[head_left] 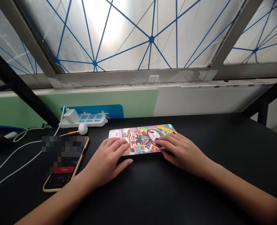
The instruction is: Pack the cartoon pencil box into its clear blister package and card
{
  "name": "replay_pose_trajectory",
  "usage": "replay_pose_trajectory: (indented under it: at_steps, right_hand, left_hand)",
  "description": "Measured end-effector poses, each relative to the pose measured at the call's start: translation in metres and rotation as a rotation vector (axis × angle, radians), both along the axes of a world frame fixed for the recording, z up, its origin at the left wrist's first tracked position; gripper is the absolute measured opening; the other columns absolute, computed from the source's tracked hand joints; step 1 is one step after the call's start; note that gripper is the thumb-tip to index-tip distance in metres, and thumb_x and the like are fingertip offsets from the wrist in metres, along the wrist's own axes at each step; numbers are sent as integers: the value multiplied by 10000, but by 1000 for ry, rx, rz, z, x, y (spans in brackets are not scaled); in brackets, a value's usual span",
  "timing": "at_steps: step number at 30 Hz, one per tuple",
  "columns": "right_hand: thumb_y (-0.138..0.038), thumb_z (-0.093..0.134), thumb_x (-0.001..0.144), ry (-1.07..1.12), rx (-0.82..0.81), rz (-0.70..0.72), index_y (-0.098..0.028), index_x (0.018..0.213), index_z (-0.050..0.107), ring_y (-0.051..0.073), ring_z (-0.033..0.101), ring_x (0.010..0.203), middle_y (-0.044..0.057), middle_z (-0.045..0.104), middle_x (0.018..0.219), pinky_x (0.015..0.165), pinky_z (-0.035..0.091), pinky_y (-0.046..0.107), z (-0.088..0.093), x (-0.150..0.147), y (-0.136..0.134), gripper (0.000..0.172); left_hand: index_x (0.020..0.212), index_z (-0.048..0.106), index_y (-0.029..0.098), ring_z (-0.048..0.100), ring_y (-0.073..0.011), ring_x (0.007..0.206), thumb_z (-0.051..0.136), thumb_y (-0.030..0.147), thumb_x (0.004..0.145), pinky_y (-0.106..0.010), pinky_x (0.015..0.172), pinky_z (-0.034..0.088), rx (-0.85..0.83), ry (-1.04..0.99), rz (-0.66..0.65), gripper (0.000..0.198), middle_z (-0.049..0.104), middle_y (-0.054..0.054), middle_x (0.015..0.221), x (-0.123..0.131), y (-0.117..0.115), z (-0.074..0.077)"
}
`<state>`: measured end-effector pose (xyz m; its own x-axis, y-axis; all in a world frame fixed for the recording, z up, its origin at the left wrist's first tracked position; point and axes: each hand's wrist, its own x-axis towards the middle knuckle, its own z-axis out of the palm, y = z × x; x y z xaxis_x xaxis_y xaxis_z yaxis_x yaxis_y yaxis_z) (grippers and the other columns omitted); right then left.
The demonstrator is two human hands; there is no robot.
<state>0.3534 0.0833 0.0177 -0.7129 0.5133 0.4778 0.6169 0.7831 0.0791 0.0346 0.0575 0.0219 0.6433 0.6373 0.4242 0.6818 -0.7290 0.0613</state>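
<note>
A flat, colourful card-like sheet with a cartoon character lies on the black table, its picture turned sideways. Its exact kind cannot be told. My left hand rests over its left end, fingers lying on top and the thumb stretched out on the table in front. At the right end, my right hand has its fingers over the printed face and its thumb at the near edge, gripping the sheet there. Both hands cover parts of the sheet's ends.
Left of my left hand lies a phone in a pale case, its screen partly blurred. Behind it are a white power strip with a plugged-in charger, a round white object and white cables. Windows stand behind the table.
</note>
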Motion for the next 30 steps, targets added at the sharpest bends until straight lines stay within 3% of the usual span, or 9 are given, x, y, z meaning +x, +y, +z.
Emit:
replay_pose_trajectory:
  at_steps: [4,7,10,13,25,30]
  right_hand:
    - [-237,542,993,7,-46,20,-199,1219,628,274,682,1111,124,720,1228,952,523,469,-2,-4,-4,245]
    - [-301,544,1002,-57,-98,35,-176,1348,575,307,554,1342,155,599,1452,1074,467,521,-5,-7,-6,370]
    - [-358,558,993,-137,-158,18,-172,1470,485,311,391,1479,140,454,1588,1155,397,545,-8,-9,-8,518]
    - [-422,563,991,-169,-203,10,-193,1528,429,292,334,1510,115,375,1634,1191,358,536,-8,-8,-8,599]
    - [-538,574,975,-133,-377,-40,-274,1536,453,310,396,1475,87,430,1601,1194,338,562,7,-2,-10,631]
    - [-590,580,954,-159,-432,-86,-319,1485,522,324,496,1407,67,523,1542,1125,426,562,24,12,-13,599]
  left_hand:
    - [1518,420,179,431,-395,1428,511,537,1001,-626,1130,368,-50,76,177,635,467,-198,1556,-3,3,-8]
    - [1596,297,200,292,-415,1513,421,614,1009,-655,1141,342,-140,125,288,729,323,-209,1643,-5,4,-16]
    - [1600,297,208,273,-397,1526,387,640,1007,-625,1152,350,-198,135,312,739,306,-208,1651,-6,5,-20]
    - [1599,303,204,267,-388,1530,377,650,1005,-614,1150,360,-192,123,316,747,295,-222,1651,-5,5,-19]
    - [1590,317,177,260,-390,1531,343,659,1008,-597,1132,387,-199,139,337,756,293,-247,1644,-4,5,-18]
    - [1583,326,179,284,-396,1521,360,650,1009,-600,1128,389,-187,102,324,743,303,-247,1640,-5,5,-19]
